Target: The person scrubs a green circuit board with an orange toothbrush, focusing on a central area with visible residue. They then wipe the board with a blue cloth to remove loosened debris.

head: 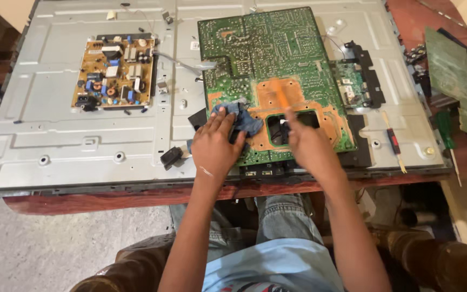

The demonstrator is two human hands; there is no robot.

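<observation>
Head view. While the left hand (pixel 214 145) presses a blue cloth (pixel 242 120) flat against the green board (pixel 271 70), the right hand (pixel 306 143) is closed around an orange tool (pixel 283 97), blurred by motion; it looks like a brush or a similar handle, but the kind cannot be told. The tool tip lies over the orange-stained patch of the board, just above a rectangular cut-out (pixel 293 125). The board rests solder side up on a grey metal panel (pixel 55 135), which lies on the desk (pixel 82 203). The left hand's fingers are spread wide on the cloth, not gripping it.

Step in hand, by judgement: cleaning the stained zone of the board, with the cloth steadying the board or taking up residue. The next move appears to call for short, light strokes confined to the stain, firm downward pressure from the left hand so the board does not slide, and care at the cut-out edge.

Other items: a tan power board (pixel 115 73) sits fixed on the panel, well apart to the left. A red screwdriver (pixel 393 141) lies on the panel to the right; a green one (pixel 445 132) lies beyond the panel edge.
</observation>
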